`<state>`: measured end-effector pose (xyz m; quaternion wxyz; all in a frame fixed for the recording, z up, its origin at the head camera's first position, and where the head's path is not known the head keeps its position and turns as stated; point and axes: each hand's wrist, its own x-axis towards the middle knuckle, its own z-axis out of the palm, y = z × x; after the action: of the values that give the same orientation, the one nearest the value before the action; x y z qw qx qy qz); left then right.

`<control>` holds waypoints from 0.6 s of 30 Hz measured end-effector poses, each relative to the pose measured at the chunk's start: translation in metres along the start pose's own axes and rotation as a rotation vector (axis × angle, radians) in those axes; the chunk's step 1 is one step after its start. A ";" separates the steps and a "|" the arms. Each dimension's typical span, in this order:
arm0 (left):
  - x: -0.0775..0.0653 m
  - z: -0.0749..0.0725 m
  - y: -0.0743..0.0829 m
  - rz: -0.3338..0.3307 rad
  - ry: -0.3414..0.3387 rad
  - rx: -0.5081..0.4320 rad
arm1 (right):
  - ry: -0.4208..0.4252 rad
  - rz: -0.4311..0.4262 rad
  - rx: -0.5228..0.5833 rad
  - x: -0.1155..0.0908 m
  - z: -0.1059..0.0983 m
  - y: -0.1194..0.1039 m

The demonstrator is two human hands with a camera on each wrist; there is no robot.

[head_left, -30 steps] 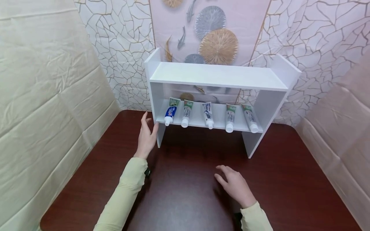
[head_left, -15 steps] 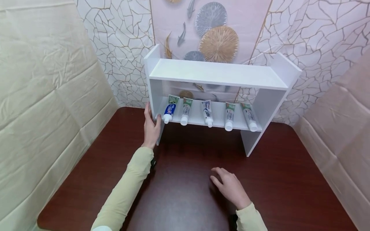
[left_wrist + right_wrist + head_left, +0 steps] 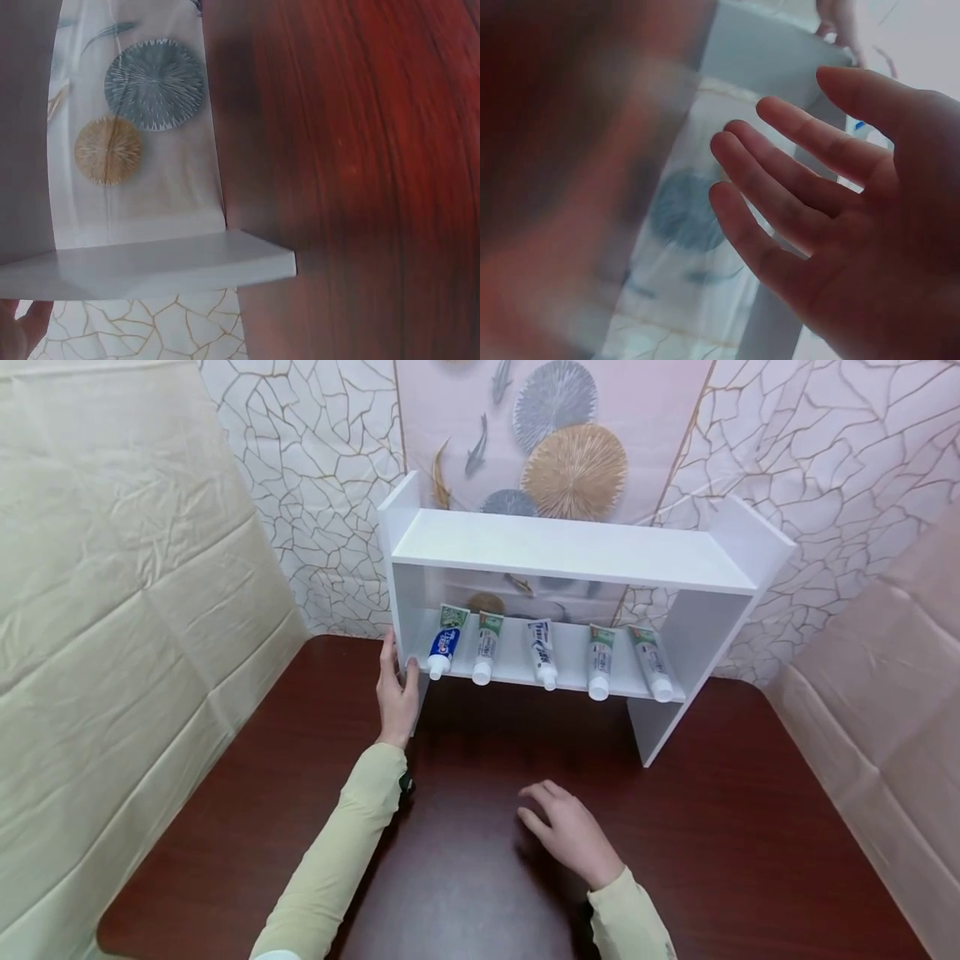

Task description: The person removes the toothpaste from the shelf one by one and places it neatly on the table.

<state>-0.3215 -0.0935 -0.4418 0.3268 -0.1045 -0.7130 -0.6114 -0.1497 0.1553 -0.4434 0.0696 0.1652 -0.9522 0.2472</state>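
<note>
A white two-tier shelf (image 3: 570, 550) stands on the table in the head view. My left hand (image 3: 396, 703) holds its left side panel (image 3: 408, 602), thumb by the front edge and fingers along the outer face. In the left wrist view, fingers (image 3: 21, 330) show behind that panel. Toothpaste tubes lie in a row on the lower board, caps forward: a blue-and-green one (image 3: 445, 643) at left, a white one with dark lettering (image 3: 542, 650) mid-row, and several green-and-white ones (image 3: 600, 660). My right hand (image 3: 572, 837) hovers over the table, fingers relaxed and holding nothing.
The dark red-brown table (image 3: 480, 893) has rounded corners. Pale cloth hangs at the left (image 3: 135, 693) and right. Behind the shelf is a patterned backdrop (image 3: 330, 485) with fish and round discs. The tube caps stick out past the lower board's front edge.
My left hand has reached forward and come onto the shelf's left panel. My right hand has drifted left over the table. The tubes keep their places on the board.
</note>
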 end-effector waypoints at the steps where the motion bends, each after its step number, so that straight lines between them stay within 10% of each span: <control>1: 0.000 0.001 0.000 -0.007 0.006 -0.008 | -0.001 -0.009 0.008 0.005 -0.001 -0.004; 18: 0.000 0.011 0.000 -0.052 0.096 -0.021 | 0.047 -0.068 0.199 0.090 -0.010 -0.064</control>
<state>-0.3260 -0.0830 -0.4424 0.3435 -0.0597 -0.6924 -0.6317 -0.2112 0.0819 -0.3865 0.0837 0.1978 -0.9149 0.3419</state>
